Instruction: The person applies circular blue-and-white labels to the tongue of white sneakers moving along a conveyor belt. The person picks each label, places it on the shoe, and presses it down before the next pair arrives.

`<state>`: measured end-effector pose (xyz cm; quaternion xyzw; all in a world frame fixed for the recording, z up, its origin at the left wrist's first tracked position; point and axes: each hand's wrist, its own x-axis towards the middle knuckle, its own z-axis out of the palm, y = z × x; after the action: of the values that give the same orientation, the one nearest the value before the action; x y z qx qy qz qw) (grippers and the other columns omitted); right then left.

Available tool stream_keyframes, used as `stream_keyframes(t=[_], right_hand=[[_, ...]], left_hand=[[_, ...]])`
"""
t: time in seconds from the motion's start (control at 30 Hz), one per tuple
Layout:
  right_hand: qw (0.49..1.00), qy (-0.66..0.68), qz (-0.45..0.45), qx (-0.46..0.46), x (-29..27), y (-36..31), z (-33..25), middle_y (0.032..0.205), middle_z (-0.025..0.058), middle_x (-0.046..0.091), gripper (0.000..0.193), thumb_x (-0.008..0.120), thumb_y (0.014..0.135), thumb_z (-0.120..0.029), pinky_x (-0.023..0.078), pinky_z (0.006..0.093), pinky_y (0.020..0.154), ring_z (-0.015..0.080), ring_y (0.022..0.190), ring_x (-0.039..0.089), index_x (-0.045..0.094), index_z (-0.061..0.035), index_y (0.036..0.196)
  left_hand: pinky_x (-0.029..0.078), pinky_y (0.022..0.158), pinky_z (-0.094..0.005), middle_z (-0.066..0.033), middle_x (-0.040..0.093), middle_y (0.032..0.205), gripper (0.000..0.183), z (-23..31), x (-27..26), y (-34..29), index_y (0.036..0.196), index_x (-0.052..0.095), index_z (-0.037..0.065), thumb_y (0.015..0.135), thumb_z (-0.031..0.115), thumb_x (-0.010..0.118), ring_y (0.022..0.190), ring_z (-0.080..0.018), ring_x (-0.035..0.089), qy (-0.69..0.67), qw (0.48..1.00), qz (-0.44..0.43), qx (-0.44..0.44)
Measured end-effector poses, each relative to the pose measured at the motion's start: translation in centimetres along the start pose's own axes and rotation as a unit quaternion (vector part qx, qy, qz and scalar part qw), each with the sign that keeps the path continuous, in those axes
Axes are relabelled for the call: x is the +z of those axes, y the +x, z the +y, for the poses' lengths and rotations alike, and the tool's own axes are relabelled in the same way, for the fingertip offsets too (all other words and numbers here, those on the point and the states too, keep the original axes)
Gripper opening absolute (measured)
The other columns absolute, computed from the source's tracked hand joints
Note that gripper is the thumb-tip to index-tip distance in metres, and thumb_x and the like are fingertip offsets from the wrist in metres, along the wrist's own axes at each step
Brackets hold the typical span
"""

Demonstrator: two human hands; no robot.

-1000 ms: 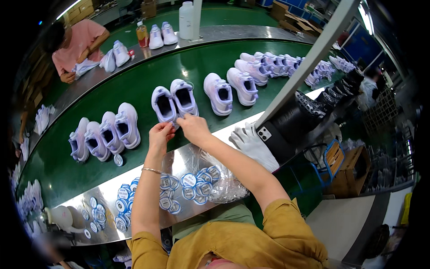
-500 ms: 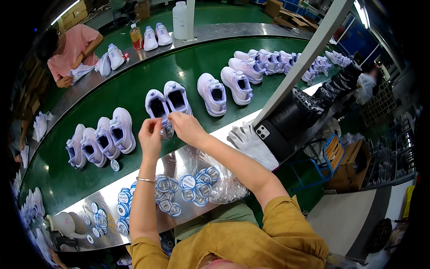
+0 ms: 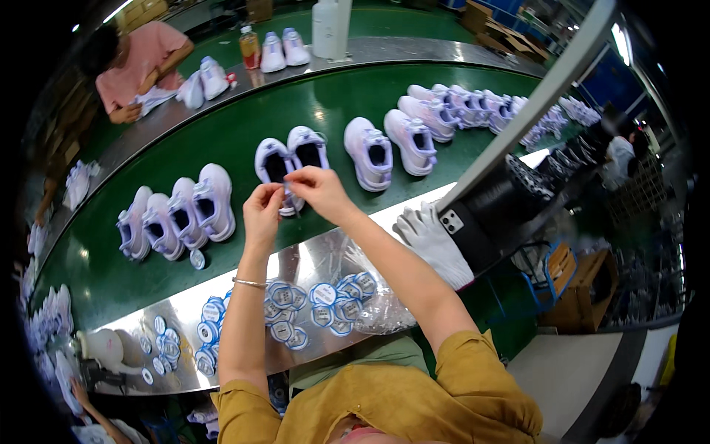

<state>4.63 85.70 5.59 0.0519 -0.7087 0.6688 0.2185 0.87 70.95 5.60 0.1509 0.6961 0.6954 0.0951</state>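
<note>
A pair of white-and-lilac sneakers (image 3: 308,148) stands on the green belt straight ahead, toes pointing away. Close in front of their heels, my left hand (image 3: 263,214) has its fingertips pinched together. My right hand (image 3: 319,194) pinches beside it, the fingertips almost meeting the left's. Whatever is between the fingers is too small or too hidden to make out. Round blue-and-white tags (image 3: 323,294) lie in loose heaps on the metal ledge below my forearms. Another such tag (image 3: 197,259) lies by the sneakers (image 3: 183,212) to the left.
More sneakers (image 3: 368,153) stand along the belt (image 3: 318,103) to the right. White gloves (image 3: 433,240) and a phone (image 3: 450,220) lie near a slanted metal post (image 3: 510,118). Clear plastic (image 3: 384,309) is piled on the ledge (image 3: 185,296). Across the belt a person in pink (image 3: 144,63) handles a shoe.
The whole view has shifted, so the belt and shoes appear farther right. My hands stay before the same pair, fingertips still close together.
</note>
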Motion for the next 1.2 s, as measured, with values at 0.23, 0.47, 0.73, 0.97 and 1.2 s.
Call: stream_keyframes(t=[0.23, 0.47, 0.73, 0.97, 1.2], right_hand=[[0.981, 0.103, -0.046, 0.157, 0.4, 0.5, -0.3, 0.078, 0.0053, 0.064, 0.014, 0.065, 0.080, -0.004, 0.047, 0.0217, 0.062, 0.0092, 0.068, 0.058, 0.064, 0.0040, 0.091], [0.993, 0.075, -0.034, 0.081, 0.9, 0.6, 0.6, 0.081, 0.0067, 0.067, 0.016, 0.063, 0.080, -0.003, 0.050, 0.0238, 0.068, 0.0121, 0.073, 0.062, 0.065, 0.0036, 0.095], [0.994, -0.061, -0.088, 0.035, 1.7, 1.2, 1.1, 0.077, 0.0073, 0.066, 0.014, 0.062, 0.079, -0.004, 0.048, 0.0258, 0.067, 0.0120, 0.073, 0.061, 0.062, 0.0016, 0.092], [0.993, 0.000, -0.104, 0.059, 1.0, 1.7, 1.9, 0.073, 0.0021, 0.061, 0.019, 0.065, 0.074, -0.003, 0.043, 0.0231, 0.061, 0.0081, 0.066, 0.054, 0.062, -0.0002, 0.092], [0.984, 0.085, -0.139, 0.074, 1.5, 1.4, 1.3, 0.073, -0.0003, 0.057, 0.022, 0.065, 0.072, -0.003, 0.041, 0.0215, 0.062, 0.0066, 0.067, 0.051, 0.063, -0.0011, 0.094]], left_hand=[[0.041, 0.065, -0.0184, 0.0015, 0.062, 0.080, 0.014, 0.2, -1.4, -0.2, 0.098, 0.068, 0.001, 0.085, 0.005, 0.061, 0.073, -0.0051, 0.052, -0.027, 0.999, -0.005, -0.025], [0.041, 0.068, -0.0195, 0.0001, 0.060, 0.082, 0.023, 0.4, -1.8, -0.2, 0.104, 0.065, 0.002, 0.081, 0.001, 0.063, 0.075, -0.0063, 0.052, -0.033, 0.999, -0.004, -0.005], [0.042, 0.074, -0.0191, 0.0008, 0.058, 0.084, 0.031, 0.3, -2.7, 0.0, 0.112, 0.060, 0.002, 0.081, 0.002, 0.064, 0.079, -0.0069, 0.053, -0.013, 0.999, -0.050, -0.013], [0.042, 0.072, -0.0183, -0.0003, 0.060, 0.082, 0.034, 0.4, -2.3, 0.1, 0.115, 0.057, -0.002, 0.081, -0.001, 0.064, 0.078, -0.0071, 0.055, -0.054, 0.997, -0.055, -0.025], [0.045, 0.073, -0.0195, -0.0034, 0.062, 0.085, 0.038, -0.2, -2.8, 0.0, 0.117, 0.056, -0.003, 0.079, -0.006, 0.060, 0.078, -0.0091, 0.058, -0.074, 0.995, -0.062, -0.039]])
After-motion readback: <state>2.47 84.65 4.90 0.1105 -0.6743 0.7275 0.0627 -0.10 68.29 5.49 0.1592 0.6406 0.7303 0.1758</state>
